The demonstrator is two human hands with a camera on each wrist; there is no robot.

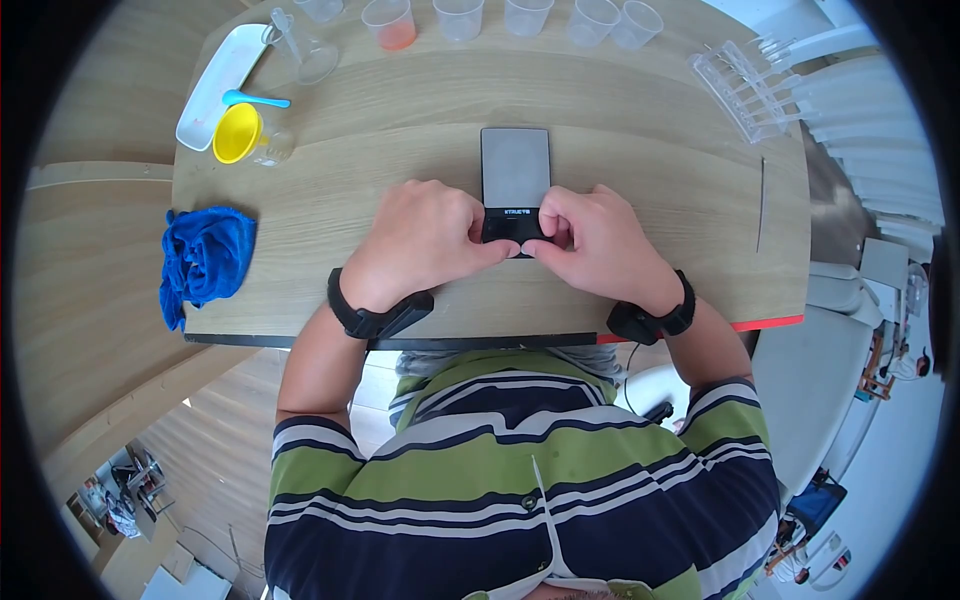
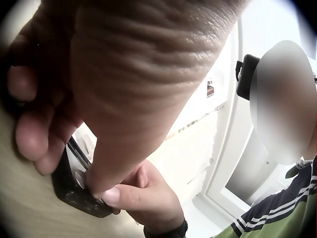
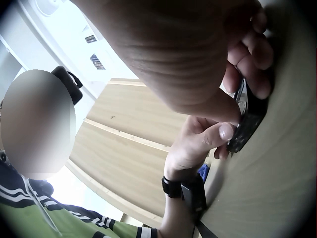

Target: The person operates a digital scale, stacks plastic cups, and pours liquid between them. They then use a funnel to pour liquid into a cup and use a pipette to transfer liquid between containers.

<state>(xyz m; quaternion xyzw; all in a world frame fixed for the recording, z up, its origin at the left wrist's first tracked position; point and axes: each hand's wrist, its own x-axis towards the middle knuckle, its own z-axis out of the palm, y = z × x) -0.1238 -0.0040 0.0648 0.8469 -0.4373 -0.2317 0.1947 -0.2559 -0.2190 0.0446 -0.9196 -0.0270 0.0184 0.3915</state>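
Note:
A small digital scale [image 1: 516, 170] with a grey weighing plate and a black front panel lies on the wooden table in the head view. Lit characters show on its display. My left hand [image 1: 425, 232] holds its left front corner, fingers bent beside it and the thumb at the near edge. From the other side, my right hand [image 1: 597, 238] holds the right front corner. Both thumb tips nearly meet at the middle of the near edge. In the left wrist view the scale's black body [image 2: 69, 186] shows beneath the thumbs; the right wrist view shows its dark side [image 3: 250, 121] too.
Several clear plastic cups [image 1: 458, 18] line the far edge, one holding reddish liquid [image 1: 397, 37]. At left are a white tray [image 1: 215, 90], blue spoon [image 1: 256, 99], yellow cup [image 1: 237, 134] and blue cloth [image 1: 208, 255]. A clear rack [image 1: 745, 95] and thin rod [image 1: 761, 205] lie right.

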